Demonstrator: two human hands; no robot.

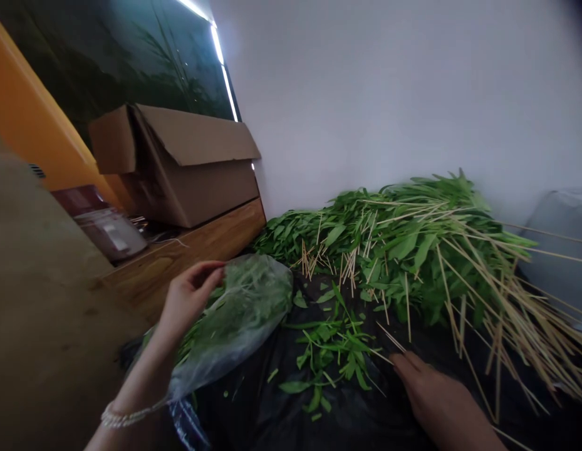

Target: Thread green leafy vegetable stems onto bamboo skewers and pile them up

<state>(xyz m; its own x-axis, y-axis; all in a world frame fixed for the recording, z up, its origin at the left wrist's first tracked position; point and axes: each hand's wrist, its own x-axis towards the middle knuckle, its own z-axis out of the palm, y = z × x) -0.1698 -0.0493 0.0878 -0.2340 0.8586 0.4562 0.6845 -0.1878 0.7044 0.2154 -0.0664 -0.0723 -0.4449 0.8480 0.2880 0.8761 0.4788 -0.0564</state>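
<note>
Your left hand [190,300] pinches the near-left plastic bag [244,313], already part-filled with greens, while your right hand [436,398] lies flat, fingers together and gripping nothing, by loose sprigs [332,351] on the black sheet [272,407], the big stalky heap [413,244] far right seemingly yet undone

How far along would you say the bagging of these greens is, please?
Done, it seems: a clear plastic bag holds a good load of greens. In hand: the left hand seems to pinch the bag's edge; the right hand rests by loose sprigs on the black sheet. Left: a big heap of leafy stalks lies behind, so most likely remains.
</note>
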